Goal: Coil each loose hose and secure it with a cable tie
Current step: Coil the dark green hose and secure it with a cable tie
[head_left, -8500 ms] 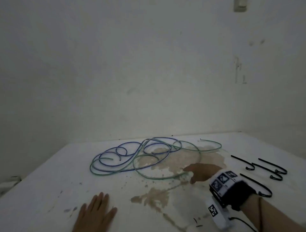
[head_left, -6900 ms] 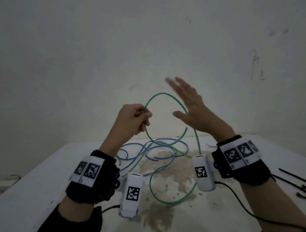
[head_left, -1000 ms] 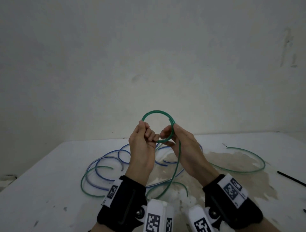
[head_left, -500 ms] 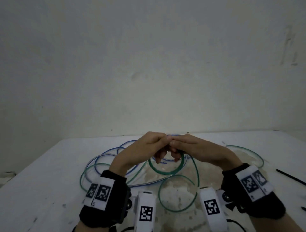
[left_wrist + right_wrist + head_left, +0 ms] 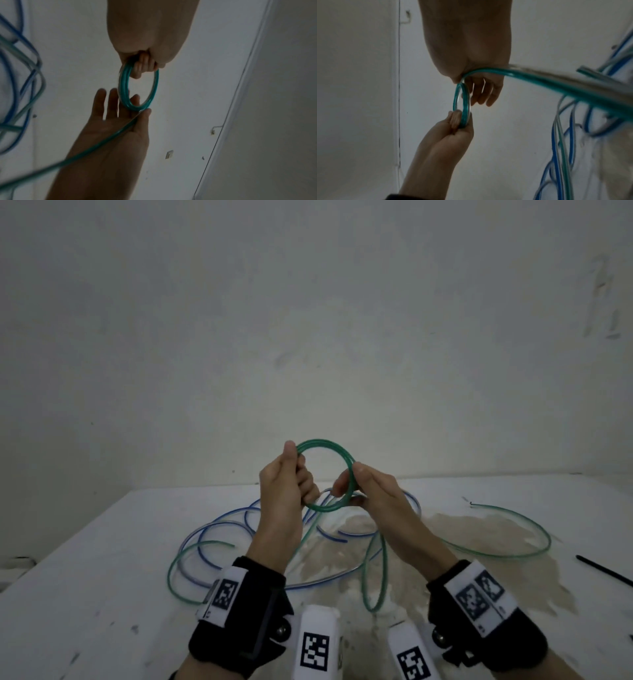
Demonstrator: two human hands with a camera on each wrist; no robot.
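Above table (image 5: 102, 594), both hands grip green hose coil (image 5: 325, 446).

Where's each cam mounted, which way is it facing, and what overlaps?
Head: on the head, looking forward and down at the table, blue hose, both hands and wristbands.
Left wrist: along the left hand, which grips the green coil; right hand opposite.
Right wrist: along the right hand pinching the coil, left hand below.
All three share the coil and both hands.
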